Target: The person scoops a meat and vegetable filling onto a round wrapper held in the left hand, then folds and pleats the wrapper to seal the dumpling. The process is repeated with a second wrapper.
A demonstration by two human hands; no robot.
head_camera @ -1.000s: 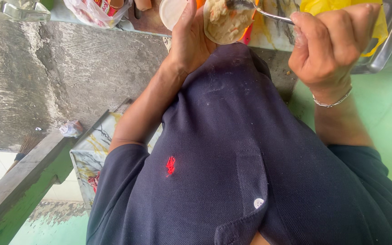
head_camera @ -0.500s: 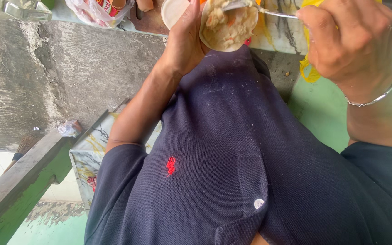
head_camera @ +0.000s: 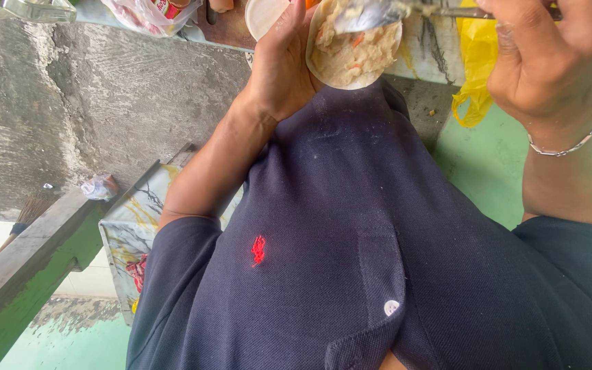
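Above the dark shirt | left hand cups filled wrapper | right hand grips spoon

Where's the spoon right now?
Head view, top right: the spoon is held by the right hand, its bowl over the filling on the round wrapper in the left hand.

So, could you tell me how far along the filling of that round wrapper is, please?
Done: a mound of pale filling with orange bits already lies on the round wrapper in the left hand. In hand: the right hand holds a spoon over it. Left: the wrapper lies open, not yet folded.
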